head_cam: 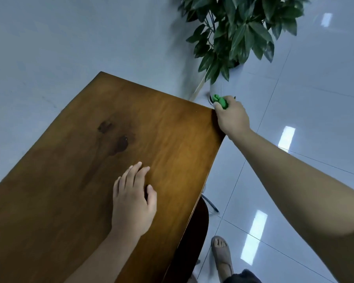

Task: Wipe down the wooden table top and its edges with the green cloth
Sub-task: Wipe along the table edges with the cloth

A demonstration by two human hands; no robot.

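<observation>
Soft, dimmish indoor light, ceiling-lamp glare on glossy floor (slight motion blur, wide-angle edge bending).

Both forearms are bare to the frame edge, no sleeves, no watch, no rings on the left hand or the right hand; below, one foot wears a grey-brown open-toed sandal; dark fabric shows at the bottom edge.
</observation>
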